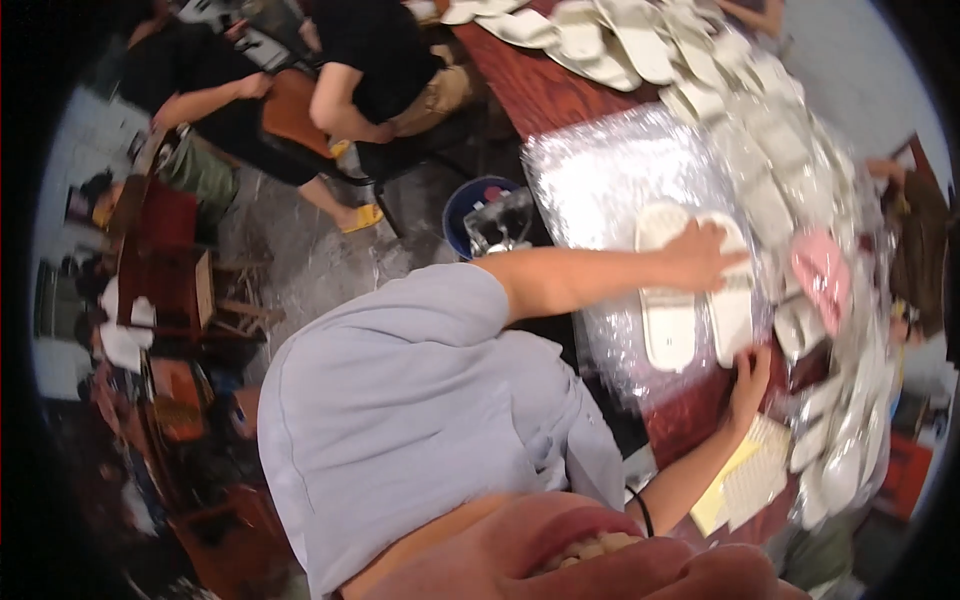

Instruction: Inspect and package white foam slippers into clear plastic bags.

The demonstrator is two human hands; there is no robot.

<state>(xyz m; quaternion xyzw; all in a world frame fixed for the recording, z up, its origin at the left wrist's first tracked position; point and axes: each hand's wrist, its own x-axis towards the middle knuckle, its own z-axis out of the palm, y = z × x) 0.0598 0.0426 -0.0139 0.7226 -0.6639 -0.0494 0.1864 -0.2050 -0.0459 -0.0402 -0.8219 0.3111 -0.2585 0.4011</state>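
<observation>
**Left hand (702,256) spread over the white slippers (670,335), right hand (750,385) at one end**

From my seat, I see the pair lying side by side on a stack of clear plastic film (590,170), near the edge of the red table (512,95). To steady the slippers well, I would rest the left palm lightly across both, line up their ends and guide with the fingertips, since a hard push could dent the soft-looking straps. I'd also avoid sideways drag: the film looks slick and wrinkled, so it might bunch or slide along with the footwear. Small nudges from the right hand at the near end should be enough to even up the pair.

The left hand is open, fingers fanned out, lying over the upper part of the pair and reaching across to the slipper farther from the body; it isn't gripping anything. The right hand has its fingers bent at the lower end of that same slipper. At this angle I can't tell whether it pinches the edge or merely touches it. Just past that slipper lie a pink item (820,275) and a long heap of more white footwear (640,40).
</observation>
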